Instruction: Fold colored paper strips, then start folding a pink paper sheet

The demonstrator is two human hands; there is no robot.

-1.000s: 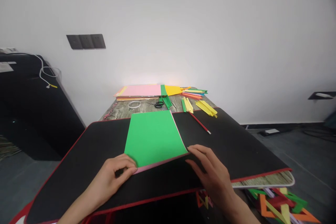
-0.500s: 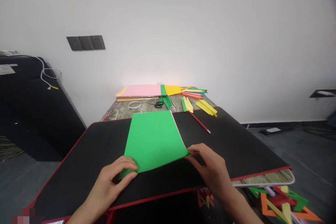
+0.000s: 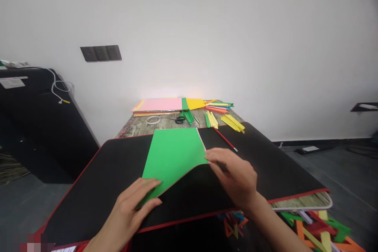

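A green sheet of paper (image 3: pixel 174 151) lies on the black mat (image 3: pixel 118 165), its near edge curving upward at the right. At its near left corner is my left hand (image 3: pixel 132 204), fingers on top and thumb apart just below the edge. My right hand (image 3: pixel 234 171) pinches the near right corner between thumb and fingers and holds it raised off the mat. A thin pinkish edge shows along the sheet's right side. Beyond the sheet lie black scissors (image 3: pixel 179 119) and a white ring (image 3: pixel 153 120). A red pencil (image 3: pixel 225 139) rests right of the sheet.
Stacked coloured paper (image 3: pixel 161 104) is at the table's back, with folded yellow strips (image 3: pixel 233 123) and green-yellow strips (image 3: pixel 211 119) nearer. Coloured paper shapes (image 3: pixel 325 230) sit below the table's right edge. A black cabinet (image 3: pixel 41 126) stands at the left.
My right hand has lifted the sheet's near right corner and moved it up and away, bending the near edge more. My left thumb has come away from the sheet's edge.
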